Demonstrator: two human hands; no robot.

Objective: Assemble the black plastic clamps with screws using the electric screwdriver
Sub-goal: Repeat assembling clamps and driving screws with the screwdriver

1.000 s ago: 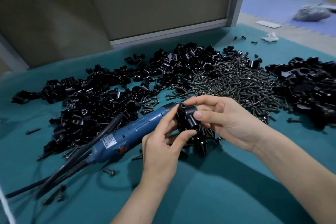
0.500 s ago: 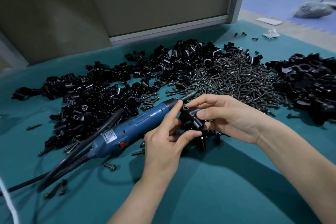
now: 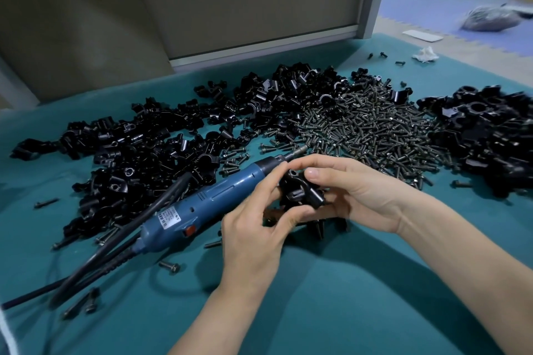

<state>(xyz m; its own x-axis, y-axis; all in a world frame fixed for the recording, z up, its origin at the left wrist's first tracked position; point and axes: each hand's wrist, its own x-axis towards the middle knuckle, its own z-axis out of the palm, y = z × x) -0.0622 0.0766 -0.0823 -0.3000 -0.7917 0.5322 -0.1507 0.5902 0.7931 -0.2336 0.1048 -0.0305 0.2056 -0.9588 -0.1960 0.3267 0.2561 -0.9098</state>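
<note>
The clamp [image 3: 300, 193] is held just above the worktop [image 3: 360, 297], near the front of the piles. Both hands pinch it. The left hand [image 3: 253, 228] has its thumb under the clamp and its forefinger up by the top. The right hand [image 3: 354, 193] has its thumb on the upper face and its fingers curled behind. The bore at the top looks empty, so I judge the step to be seating the two halves and lining up the holes before any screw goes in.

The next move would need one hand freed to pick a screw from the screws [image 3: 369, 130] just beyond, while the other hand keeps the halves from slipping. Then comes the screwdriver [image 3: 202, 202], which lies untouched just left of the left hand with its bit toward the screws. Loose parts [image 3: 144, 158] are spread behind and left of it, and a heap of what look like finished clamps [image 3: 490, 138] sits far right.

Since a second ago the hands have stayed in the same spot. The clamp seems only slightly turned in the fingers, and the screwdriver has not moved.
</note>
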